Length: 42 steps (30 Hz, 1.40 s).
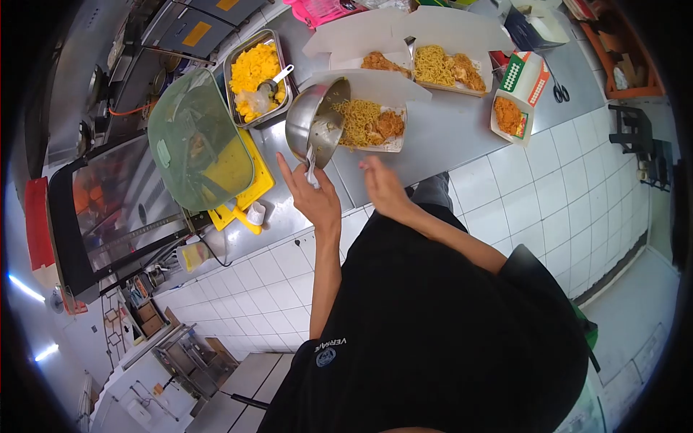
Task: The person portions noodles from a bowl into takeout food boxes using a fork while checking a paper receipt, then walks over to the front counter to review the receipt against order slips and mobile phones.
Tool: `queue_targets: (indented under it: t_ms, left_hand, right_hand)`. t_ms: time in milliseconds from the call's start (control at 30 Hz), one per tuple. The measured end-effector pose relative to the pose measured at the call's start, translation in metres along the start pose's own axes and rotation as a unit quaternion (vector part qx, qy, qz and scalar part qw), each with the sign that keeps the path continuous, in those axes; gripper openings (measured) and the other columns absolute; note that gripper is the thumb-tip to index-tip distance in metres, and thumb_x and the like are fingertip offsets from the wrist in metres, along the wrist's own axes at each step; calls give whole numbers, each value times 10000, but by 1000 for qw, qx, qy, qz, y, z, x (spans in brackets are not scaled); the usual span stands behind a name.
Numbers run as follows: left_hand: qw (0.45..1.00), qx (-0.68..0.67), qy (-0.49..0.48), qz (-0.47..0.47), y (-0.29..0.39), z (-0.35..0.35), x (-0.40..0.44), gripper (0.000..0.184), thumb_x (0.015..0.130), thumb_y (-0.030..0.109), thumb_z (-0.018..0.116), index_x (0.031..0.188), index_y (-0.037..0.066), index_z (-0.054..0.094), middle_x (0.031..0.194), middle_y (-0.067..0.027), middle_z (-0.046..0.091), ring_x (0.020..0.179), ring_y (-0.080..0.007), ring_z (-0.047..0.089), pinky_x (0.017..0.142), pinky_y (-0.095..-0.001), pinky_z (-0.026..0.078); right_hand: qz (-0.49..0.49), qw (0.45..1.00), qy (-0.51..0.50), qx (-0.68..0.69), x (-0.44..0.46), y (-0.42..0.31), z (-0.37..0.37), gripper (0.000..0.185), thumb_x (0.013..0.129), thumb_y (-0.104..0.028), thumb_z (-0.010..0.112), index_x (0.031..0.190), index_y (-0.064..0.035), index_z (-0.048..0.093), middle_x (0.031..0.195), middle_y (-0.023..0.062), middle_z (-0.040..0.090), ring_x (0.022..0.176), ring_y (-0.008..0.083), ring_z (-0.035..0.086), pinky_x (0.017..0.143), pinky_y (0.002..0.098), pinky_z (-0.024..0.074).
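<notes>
As left hand (315,198) clamps tilted bowl (303,123), 1 finger extended, right hand (387,189) curls near noodles (355,123); grip unclear

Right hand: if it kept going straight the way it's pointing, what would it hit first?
Probably the near edge of the noodle box, close to the tilted metal bowl. Depth is unclear, so the right hand might pass above it.

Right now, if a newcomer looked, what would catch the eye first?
Probably the shiny round metal bowl, held by the left hand, tilted towards an open white cardboard box of yellow noodles and fried chicken. Next come bright yellow food in a rectangular metal tray, left of the bowl, and a translucent green cover near that tray.
</notes>
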<state>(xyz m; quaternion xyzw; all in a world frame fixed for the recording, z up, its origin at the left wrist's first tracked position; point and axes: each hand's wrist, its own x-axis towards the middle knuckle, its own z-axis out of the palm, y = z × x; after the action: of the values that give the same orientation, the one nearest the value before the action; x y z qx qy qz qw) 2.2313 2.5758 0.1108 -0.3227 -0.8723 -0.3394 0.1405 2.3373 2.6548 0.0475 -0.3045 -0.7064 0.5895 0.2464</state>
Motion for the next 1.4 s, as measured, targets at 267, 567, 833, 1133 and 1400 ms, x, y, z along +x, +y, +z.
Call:
queue_targets:
  t_ms: [267, 567, 833, 1133, 1400]
  left_hand:
    - [1000, 16, 11, 22, -6, 0, 3, 213, 836, -8, 594, 1025, -18, 499, 1481, -248, 330, 909, -387, 653, 550, -348, 530]
    - [999, 19, 31, 36, -10, 3, 6, 199, 844, -5, 587, 1026, -25, 509, 1478, -249, 336, 922, -374, 651, 546, -339, 528]
    - [997, 3, 32, 71, -26, 1, 19, 200, 827, -2, 604, 1007, 3, 520, 1458, -237, 371, 976, -401, 629, 623, -392, 533]
    - [996, -52, -24, 66, -35, 4, 40, 247, 763, -54, 642, 968, 7, 518, 1387, -225, 468, 1211, -424, 503, 937, -419, 453]
    - [998, -52, -5, 26, -28, 4, 42, 231, 787, -23, 646, 983, 22, 532, 1363, -201, 495, 1188, -411, 522, 940, -428, 453]
  right_hand:
    - [104, 994, 26, -28, 11, -9, -9, 152, 971, -113, 427, 1063, -22, 508, 900, 261, 646, 785, 475, 607, 684, 541, 470]
    - [98, 993, 16, -70, 2, -14, -18, 202, 954, -101, 425, 1121, -1, 480, 820, 271, 637, 713, 472, 606, 644, 551, 459]
    - [-64, 969, 24, -237, 43, 7, -69, 411, 849, -21, 485, 1251, -89, 536, 853, 218, 627, 727, 423, 609, 647, 509, 486]
    - [-105, 906, -107, -395, 96, -13, -116, 492, 785, -2, 513, 1248, -158, 569, 875, 157, 591, 798, 381, 613, 684, 475, 502]
    - [-166, 905, -106, -377, 111, -10, -132, 508, 767, 24, 510, 1236, -153, 591, 849, 164, 585, 800, 377, 613, 691, 471, 499]
